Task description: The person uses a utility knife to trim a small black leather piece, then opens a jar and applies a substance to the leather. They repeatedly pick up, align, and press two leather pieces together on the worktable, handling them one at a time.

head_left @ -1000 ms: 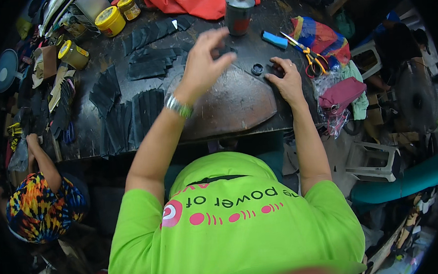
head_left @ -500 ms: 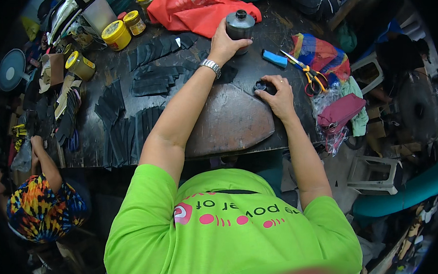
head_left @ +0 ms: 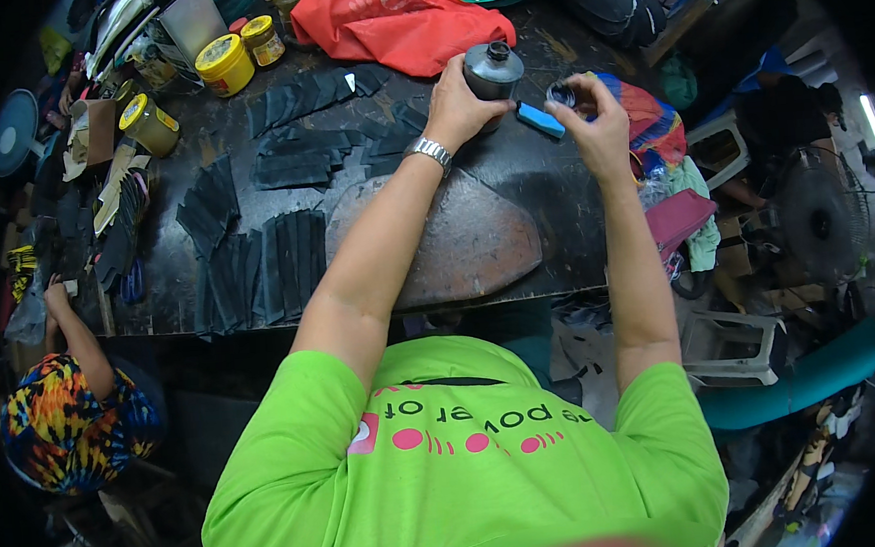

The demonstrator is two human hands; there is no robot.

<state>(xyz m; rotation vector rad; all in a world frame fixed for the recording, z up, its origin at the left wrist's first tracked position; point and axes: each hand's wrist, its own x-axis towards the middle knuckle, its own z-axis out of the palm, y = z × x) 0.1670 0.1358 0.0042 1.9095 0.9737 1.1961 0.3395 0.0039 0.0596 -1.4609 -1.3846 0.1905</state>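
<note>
My left hand [head_left: 459, 104] grips a grey metal can [head_left: 493, 70] with a narrow neck, standing on the black worktable [head_left: 542, 182]. My right hand [head_left: 596, 115] is raised just right of the can and holds a small round black cap [head_left: 561, 94] in its fingertips. A blue flat object [head_left: 539, 120] lies on the table between the two hands. I wear a silver wristwatch [head_left: 430, 152] on the left wrist and a bright green shirt.
A rounded brown stone slab [head_left: 456, 242] lies before me. Several black cut strips [head_left: 257, 264] cover the left of the table. Yellow-lidded tins [head_left: 224, 64] and a red cloth [head_left: 397, 20] lie at the back. A person in a patterned shirt [head_left: 61, 417] crouches at lower left.
My left hand reached out and closed on the grey can. My right hand rose from the table with the small black cap and moved toward the can.
</note>
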